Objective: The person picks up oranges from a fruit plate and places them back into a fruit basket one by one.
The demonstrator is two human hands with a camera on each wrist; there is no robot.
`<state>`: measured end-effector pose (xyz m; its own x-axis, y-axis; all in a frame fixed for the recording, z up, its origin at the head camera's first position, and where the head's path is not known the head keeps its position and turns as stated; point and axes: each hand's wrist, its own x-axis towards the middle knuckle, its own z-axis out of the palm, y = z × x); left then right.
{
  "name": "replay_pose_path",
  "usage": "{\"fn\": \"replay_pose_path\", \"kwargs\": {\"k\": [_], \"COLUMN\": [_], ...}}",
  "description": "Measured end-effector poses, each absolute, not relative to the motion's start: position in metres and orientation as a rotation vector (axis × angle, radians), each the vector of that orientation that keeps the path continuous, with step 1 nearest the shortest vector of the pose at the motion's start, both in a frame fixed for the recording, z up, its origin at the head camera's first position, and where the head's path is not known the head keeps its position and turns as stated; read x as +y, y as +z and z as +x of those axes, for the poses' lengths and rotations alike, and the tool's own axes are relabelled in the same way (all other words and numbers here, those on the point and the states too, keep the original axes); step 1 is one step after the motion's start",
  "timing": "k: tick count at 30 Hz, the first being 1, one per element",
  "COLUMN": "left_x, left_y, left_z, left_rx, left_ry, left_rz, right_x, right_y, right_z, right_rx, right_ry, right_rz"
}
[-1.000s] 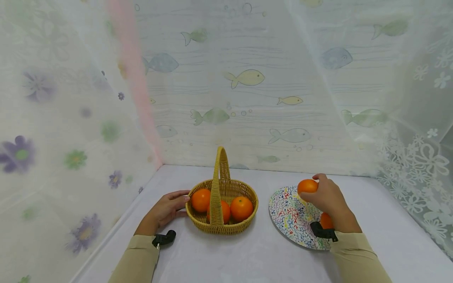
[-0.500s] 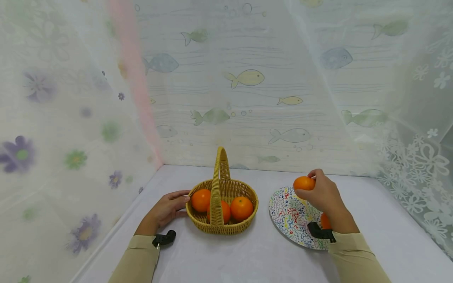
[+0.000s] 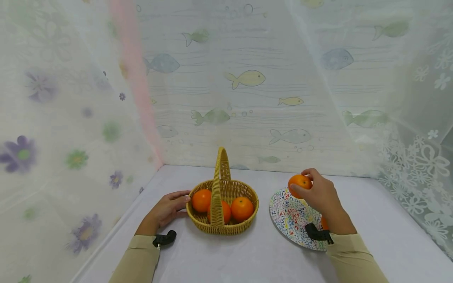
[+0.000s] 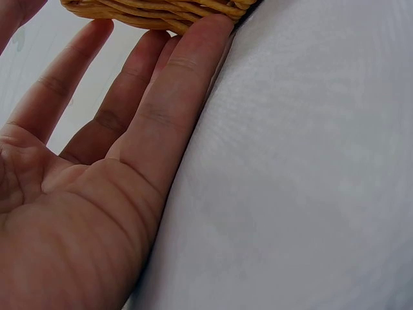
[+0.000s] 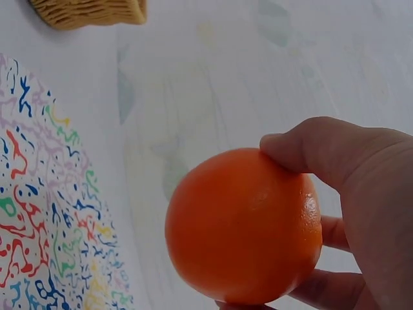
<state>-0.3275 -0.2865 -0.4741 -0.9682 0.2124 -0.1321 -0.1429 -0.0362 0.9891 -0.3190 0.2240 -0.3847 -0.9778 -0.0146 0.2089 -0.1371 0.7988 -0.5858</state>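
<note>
My right hand (image 3: 321, 195) grips an orange (image 3: 299, 186) between thumb and fingers, held over the far part of a round plate (image 3: 293, 220) with a multicoloured squiggle pattern. In the right wrist view the orange (image 5: 242, 226) fills the middle, with the thumb across its upper side. Another orange (image 3: 324, 223) lies on the plate, mostly hidden behind the right wrist. My left hand (image 3: 170, 207) touches the left side of a wicker basket (image 3: 226, 230) with fairly straight fingers. Left wrist view shows those fingertips (image 4: 210, 29) right at the weave. Several oranges (image 3: 242, 208) sit in the basket.
The basket's tall arched handle (image 3: 216, 188) rises over its middle. White cloth covers the table (image 3: 247, 259). A fish-patterned curtain (image 3: 247, 118) hangs behind it, with flowered curtains at the left (image 3: 63, 157) and right.
The right hand has carried its orange up and to the left, away from the other orange on the plate. The left hand and basket stay in place.
</note>
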Motion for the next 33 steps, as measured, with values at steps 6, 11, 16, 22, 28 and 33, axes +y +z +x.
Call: {"fn": "replay_pose_path", "kwargs": {"k": [6, 11, 16, 22, 28, 33], "left_x": [-0.286, -0.285, -0.286, -0.287, -0.287, -0.287], "left_y": [-0.474, -0.474, -0.474, -0.476, -0.478, -0.477], "left_z": [-0.328, -0.328, -0.328, -0.329, -0.331, -0.331], "left_rx": [1.985, 1.981, 1.980, 1.977, 1.982, 1.979], "left_ry": [2.096, 2.103, 2.102, 2.097, 2.112, 2.114], "left_rz": [0.076, 0.058, 0.045, 0.085, 0.047, 0.052], "right_x": [0.222, 0.221, 0.219, 0.220, 0.212, 0.204], "right_y": [-0.385, -0.384, -0.384, -0.386, -0.386, -0.386], "right_z": [-0.318, -0.319, -0.318, -0.319, -0.317, -0.315], "right_rx": [-2.790, -2.801, -2.814, -2.805, -2.792, -2.805], "right_ry": [0.911, 0.892, 0.891, 0.885, 0.883, 0.886], "right_rz": [0.143, 0.155, 0.156, 0.169, 0.216, 0.238]}}
